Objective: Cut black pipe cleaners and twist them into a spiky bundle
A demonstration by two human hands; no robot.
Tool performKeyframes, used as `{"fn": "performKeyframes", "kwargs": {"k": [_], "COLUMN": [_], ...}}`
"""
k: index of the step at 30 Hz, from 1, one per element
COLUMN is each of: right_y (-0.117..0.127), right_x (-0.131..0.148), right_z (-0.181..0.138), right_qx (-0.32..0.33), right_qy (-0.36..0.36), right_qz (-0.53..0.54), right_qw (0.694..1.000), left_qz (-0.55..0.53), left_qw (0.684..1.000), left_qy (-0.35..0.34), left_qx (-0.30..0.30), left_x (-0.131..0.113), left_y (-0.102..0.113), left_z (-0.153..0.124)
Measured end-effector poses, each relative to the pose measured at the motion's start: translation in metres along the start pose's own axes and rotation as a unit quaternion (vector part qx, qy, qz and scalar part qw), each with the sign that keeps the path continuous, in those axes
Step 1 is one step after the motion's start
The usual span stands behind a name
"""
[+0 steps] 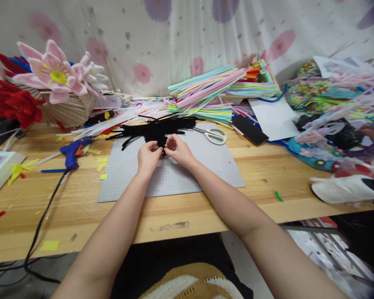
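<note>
Both of my hands meet over the grey cutting mat. My left hand pinches the near end of a black fuzzy piece that looks made of pipe cleaners. From the other side my right hand has thumb and fingertips closed on the same piece. Just behind my fingers lies a pile of black pipe cleaners, their ends sticking out to the left. The exact grip is partly hidden by my fingers. Scissors with pale handles rest on the mat to the right.
A blue glue gun with a black cord lies left. Behind it stands a basket with fuzzy flowers. Bundles of coloured pipe cleaners fill the back. A phone, white paper and white shoe-shaped item are right.
</note>
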State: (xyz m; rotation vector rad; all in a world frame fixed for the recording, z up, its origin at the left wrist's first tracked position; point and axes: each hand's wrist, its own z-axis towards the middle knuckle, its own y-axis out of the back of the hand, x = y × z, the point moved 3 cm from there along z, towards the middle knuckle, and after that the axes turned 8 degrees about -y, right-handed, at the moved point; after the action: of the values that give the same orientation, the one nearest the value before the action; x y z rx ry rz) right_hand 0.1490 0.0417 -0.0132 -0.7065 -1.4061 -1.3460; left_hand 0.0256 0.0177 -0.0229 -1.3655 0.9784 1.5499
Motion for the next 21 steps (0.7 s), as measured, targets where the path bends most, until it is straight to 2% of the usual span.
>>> {"fn": "performKeyframes", "kwargs": {"k": [5,12,21], "right_y": [0.002,0.001,-0.003], "right_x": [0.001,0.007,-0.008], "right_z": [-0.001,-0.005,0.003], "right_qx": [-0.052,-0.094,-0.054], "right_qy": [-0.019,0.008,-0.047], "right_qz": [-0.049,-0.131,0.033], "right_qw": [0.997,0.987,0.997], "left_qz": [0.011,0.008,-0.043], "left_qw": [1.0,1.0,0.999], "left_qy": [0.003,-0.003,0.02], "left_qx": [0.012,0.006,-0.001], "left_x": [-0.001,-0.003,-0.007], "left_y": [-0.001,-0.002,-0.006], "left_z": [0.0,0.0,-0.003]}}
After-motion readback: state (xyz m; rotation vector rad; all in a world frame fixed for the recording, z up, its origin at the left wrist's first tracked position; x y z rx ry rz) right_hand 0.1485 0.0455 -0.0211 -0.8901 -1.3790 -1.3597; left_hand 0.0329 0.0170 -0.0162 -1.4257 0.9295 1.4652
